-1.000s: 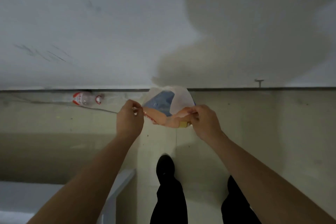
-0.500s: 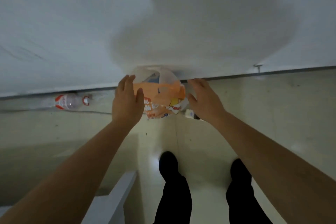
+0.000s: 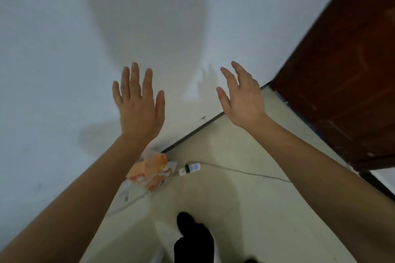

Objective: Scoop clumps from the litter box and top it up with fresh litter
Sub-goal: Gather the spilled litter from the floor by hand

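Note:
An orange and white plastic bag (image 3: 152, 172) lies on the floor against the foot of the white wall, partly hidden by my left forearm. My left hand (image 3: 138, 103) is raised in front of the wall, palm away, fingers spread, holding nothing. My right hand (image 3: 241, 98) is raised to the same height, fingers apart and empty. Both hands are well above the bag and apart from it. No litter box or scoop shows in the head view.
A white power strip (image 3: 189, 168) with a thin cable (image 3: 252, 174) lies on the beige floor right of the bag. A dark red-brown door (image 3: 342, 83) stands at the right. My black-clad leg and shoe (image 3: 192, 239) are at the bottom.
Both hands let go of the bag, which now lies on the floor by the wall. The hands rose with fingers spread, and the view swung right, bringing the door into sight.

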